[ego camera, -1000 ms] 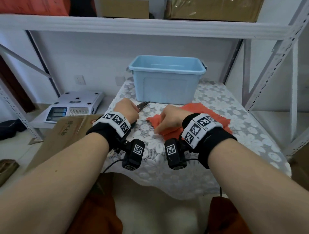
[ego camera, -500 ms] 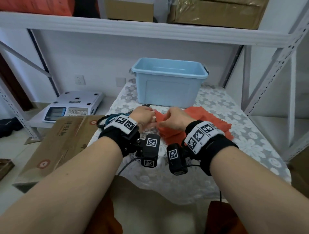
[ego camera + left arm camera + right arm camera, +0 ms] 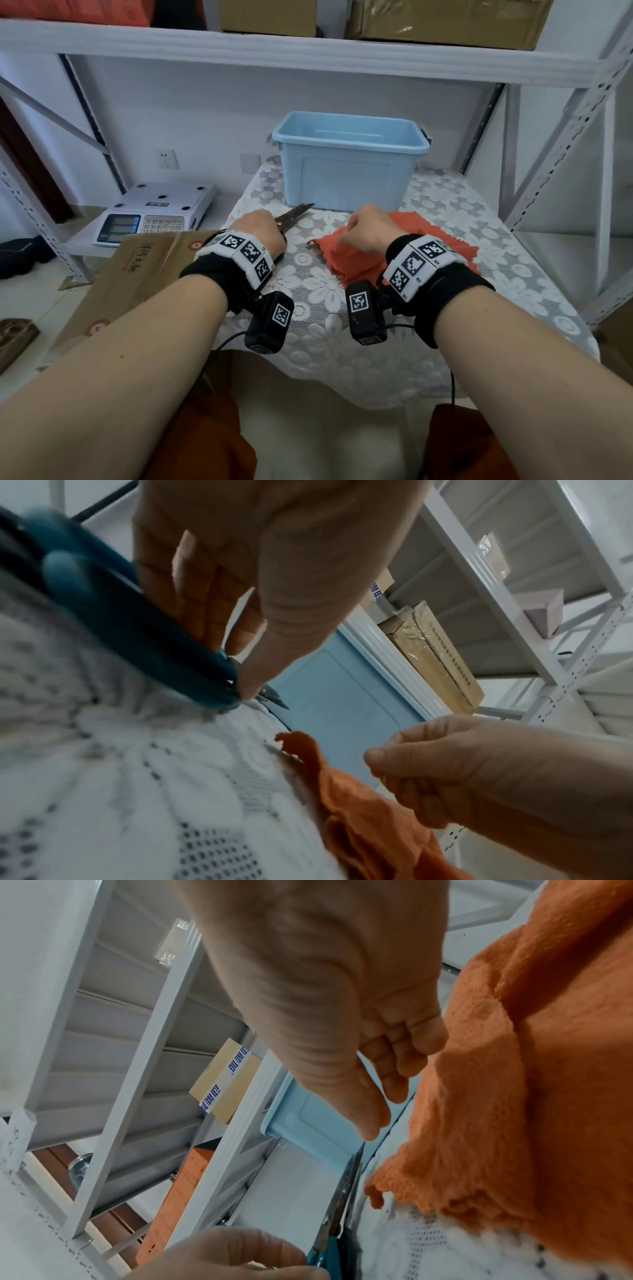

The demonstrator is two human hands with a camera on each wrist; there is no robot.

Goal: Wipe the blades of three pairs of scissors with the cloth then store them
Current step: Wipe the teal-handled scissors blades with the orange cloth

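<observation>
The left hand (image 3: 258, 229) has the scissors (image 3: 295, 213) down on the lace tablecloth (image 3: 318, 294), thumb and fingers pinched around the teal handles (image 3: 143, 631) just behind the pivot. The blades lie closed, points aimed at the foot of the blue bin (image 3: 349, 164), close to it but not touching. Over on the other side, the right hand (image 3: 364, 228) hovers above the orange cloth (image 3: 346, 263); its fingers curl loosely with the thumb stretched forward, and from the wrist view nothing sits between them, so the cloth is not gripped right now. That cloth lies rumpled on the table beside the scissors, its near corner a little apart from the blades. Only this one pair shows; where the other two are, I cannot tell, and the bin's inside is mostly hidden. This looks like the wiping step for this pair, cloth and blade not yet together. Next, the right hand needs to gather a fold of cloth and pinch it over the blades while the left holds the handles steady, stroking toward the tips, away from the edge.
</observation>
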